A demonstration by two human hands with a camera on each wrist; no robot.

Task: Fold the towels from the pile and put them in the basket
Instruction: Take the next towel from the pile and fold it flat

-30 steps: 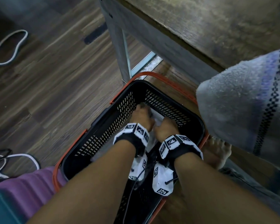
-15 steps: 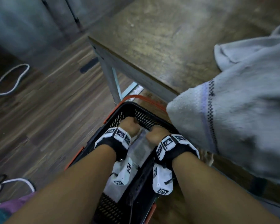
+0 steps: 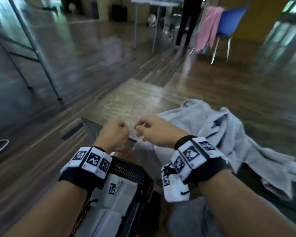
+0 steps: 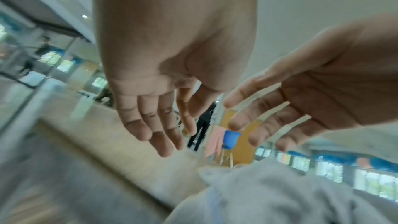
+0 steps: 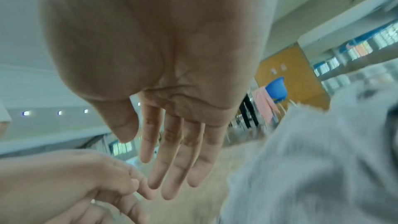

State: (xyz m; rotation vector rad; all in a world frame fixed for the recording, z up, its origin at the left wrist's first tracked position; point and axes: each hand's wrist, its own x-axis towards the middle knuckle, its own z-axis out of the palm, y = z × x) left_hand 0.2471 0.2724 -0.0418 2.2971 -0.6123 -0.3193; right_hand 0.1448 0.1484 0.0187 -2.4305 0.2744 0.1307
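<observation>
Head view: I am holding my left hand (image 3: 114, 134) and right hand (image 3: 154, 130), both loose-fingered and empty, just beside the crumpled grey terry towels (image 3: 229, 139) on the brown wooden table (image 3: 126, 101).

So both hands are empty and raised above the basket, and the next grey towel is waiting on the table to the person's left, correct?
Not quite. Both hands, left hand and right hand, are empty above the basket, but the grey towel lies on the table to the person's right, as the head view shows.
</observation>
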